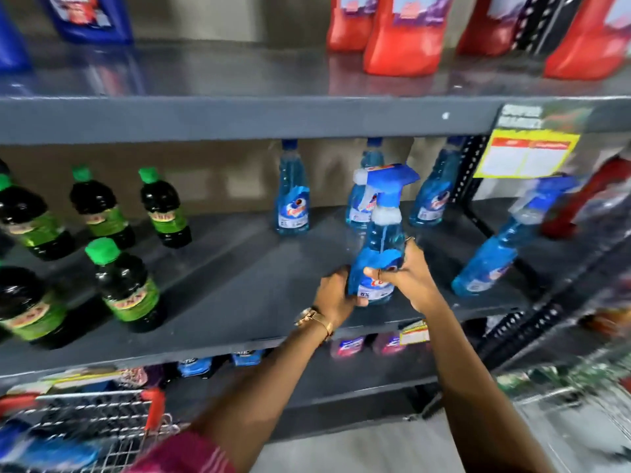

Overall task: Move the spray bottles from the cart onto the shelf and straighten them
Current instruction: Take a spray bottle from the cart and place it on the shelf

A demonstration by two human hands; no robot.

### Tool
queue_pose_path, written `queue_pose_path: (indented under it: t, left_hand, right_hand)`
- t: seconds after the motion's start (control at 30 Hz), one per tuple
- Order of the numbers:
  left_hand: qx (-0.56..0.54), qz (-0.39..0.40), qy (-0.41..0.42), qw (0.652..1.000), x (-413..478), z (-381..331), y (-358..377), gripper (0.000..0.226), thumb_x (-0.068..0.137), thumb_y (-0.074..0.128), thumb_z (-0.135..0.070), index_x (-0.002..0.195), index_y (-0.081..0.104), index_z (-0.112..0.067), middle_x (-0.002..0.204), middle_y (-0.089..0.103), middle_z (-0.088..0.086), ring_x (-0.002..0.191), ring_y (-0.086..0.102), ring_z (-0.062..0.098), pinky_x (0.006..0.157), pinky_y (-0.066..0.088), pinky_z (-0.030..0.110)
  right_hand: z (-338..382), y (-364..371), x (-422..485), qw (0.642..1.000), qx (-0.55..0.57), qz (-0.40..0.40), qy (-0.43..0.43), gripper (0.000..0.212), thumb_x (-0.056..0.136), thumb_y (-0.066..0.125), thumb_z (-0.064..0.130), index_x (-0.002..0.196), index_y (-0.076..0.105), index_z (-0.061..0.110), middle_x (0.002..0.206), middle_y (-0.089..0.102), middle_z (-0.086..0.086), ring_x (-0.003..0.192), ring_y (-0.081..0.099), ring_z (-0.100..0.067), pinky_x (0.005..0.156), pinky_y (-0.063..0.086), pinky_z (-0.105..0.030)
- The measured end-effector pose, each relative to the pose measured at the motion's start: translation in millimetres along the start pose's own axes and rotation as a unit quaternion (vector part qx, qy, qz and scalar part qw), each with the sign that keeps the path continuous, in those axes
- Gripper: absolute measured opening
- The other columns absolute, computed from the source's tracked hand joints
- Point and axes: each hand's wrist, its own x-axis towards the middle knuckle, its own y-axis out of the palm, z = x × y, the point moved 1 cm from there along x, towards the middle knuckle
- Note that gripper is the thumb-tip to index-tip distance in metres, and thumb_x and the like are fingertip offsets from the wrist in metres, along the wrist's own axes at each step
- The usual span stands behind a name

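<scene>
A blue spray bottle (379,240) with a blue and white trigger head stands upright near the front of the dark middle shelf (239,285). My left hand (336,297) grips its base from the left, and my right hand (409,276) wraps its body from the right. Another spray bottle (495,254) stands tilted on the shelf to the right. Three blue capped bottles (293,196) line the back of the shelf. The wire cart (102,425) with red corners sits at the lower left, with blue items blurred inside.
Green-capped dark bottles (126,285) fill the shelf's left half. Red jugs (403,39) and blue jugs stand on the upper shelf. A yellow price tag (526,155) hangs at the right upright. A lower shelf holds blue and pink packs. A second wire cart (580,397) is at right.
</scene>
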Motion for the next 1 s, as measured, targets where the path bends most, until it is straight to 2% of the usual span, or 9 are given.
queue_pose_path:
  t: [0.3,0.37,0.43,0.53,0.63,0.7,0.77,0.83,1.0]
  left_hand:
    - [0.015,-0.029,0.019,0.999,22,-16,48,0.047,0.072,0.077,-0.017,0.111,0.052,-0.011,0.109,0.069,0.015,0.100,0.063,0.037,0.077,0.051,0.038]
    - [0.012,-0.030,0.019,0.999,24,-15,51,0.047,0.071,0.077,-0.017,0.111,0.052,-0.012,0.108,0.069,0.014,0.098,0.064,0.036,0.079,0.053,0.041]
    - [0.016,-0.027,0.027,0.999,26,-12,52,0.048,0.070,0.078,-0.017,0.111,0.053,-0.012,0.106,0.070,0.013,0.097,0.065,0.035,0.080,0.054,0.042]
    - [0.012,-0.028,0.043,0.999,18,0,44,0.054,0.067,0.080,-0.015,0.116,0.055,-0.013,0.112,0.066,0.012,0.103,0.063,0.031,0.089,0.052,0.041]
    - [0.036,-0.077,0.083,0.993,-8,21,12,0.053,0.071,0.077,-0.013,0.120,0.057,-0.013,0.117,0.062,0.010,0.109,0.057,0.026,0.098,0.043,0.033]
    - [0.053,-0.130,0.113,0.984,-33,36,-20,0.038,0.078,0.070,-0.010,0.114,0.060,-0.016,0.112,0.064,0.007,0.105,0.058,0.023,0.093,0.042,0.029]
    - [0.068,-0.200,0.123,0.970,-64,58,-56,0.024,0.080,0.066,-0.004,0.100,0.065,-0.016,0.103,0.068,0.003,0.097,0.060,0.018,0.088,0.042,0.028]
    - [0.087,-0.270,0.093,0.954,-103,88,-95,0.020,0.081,0.062,0.002,0.089,0.067,-0.015,0.096,0.071,0.001,0.090,0.061,0.015,0.084,0.043,0.029]
    - [0.201,-0.356,-0.059,0.910,-220,177,-178,0.022,0.076,0.059,0.004,0.086,0.066,-0.014,0.093,0.069,0.007,0.091,0.055,0.021,0.086,0.035,0.019]
  right_hand:
    - [-26,-42,15,0.998,0.009,-0.050,0.030,0.069,0.060,0.080,-0.012,0.120,0.049,-0.002,0.109,0.065,-0.018,0.096,0.065,-0.027,0.090,0.054,-0.047]
    - [-29,-44,15,0.998,0.004,-0.043,0.039,0.068,0.060,0.080,-0.012,0.117,0.050,0.006,0.109,0.065,-0.015,0.093,0.066,-0.019,0.089,0.053,-0.046]
    - [-32,-40,8,0.998,-0.001,-0.059,0.017,0.084,0.054,0.086,-0.004,0.124,0.040,0.011,0.122,0.058,-0.016,0.103,0.063,-0.016,0.092,0.052,-0.038]
    - [-47,-20,-24,0.974,-0.055,-0.216,-0.049,0.107,0.057,0.085,0.030,0.140,0.022,0.004,0.141,0.036,-0.022,0.129,0.042,-0.031,0.110,0.036,-0.041]
    - [-54,16,-69,0.908,-0.196,-0.340,-0.144,0.079,0.075,0.072,0.038,0.133,0.035,0.001,0.135,0.038,-0.017,0.124,0.040,-0.038,0.107,0.034,-0.051]
    - [-49,52,-93,0.917,-0.186,-0.302,-0.184,0.057,0.081,0.066,0.033,0.127,0.042,0.009,0.129,0.039,-0.008,0.120,0.041,-0.032,0.106,0.034,-0.042]
    - [-49,98,-108,0.945,-0.188,-0.186,-0.193,0.040,0.084,0.061,0.031,0.119,0.049,0.015,0.120,0.044,-0.005,0.113,0.043,-0.024,0.103,0.033,-0.032]
    - [-48,155,-127,0.955,-0.230,-0.031,-0.187,0.030,0.088,0.056,0.033,0.114,0.053,0.019,0.114,0.053,-0.006,0.107,0.047,-0.022,0.096,0.036,-0.038]
    - [-77,279,-176,0.893,-0.313,0.284,-0.155,0.066,0.090,0.032,0.060,0.137,0.036,0.013,0.133,0.050,-0.013,0.120,0.045,-0.032,0.100,0.035,-0.042]
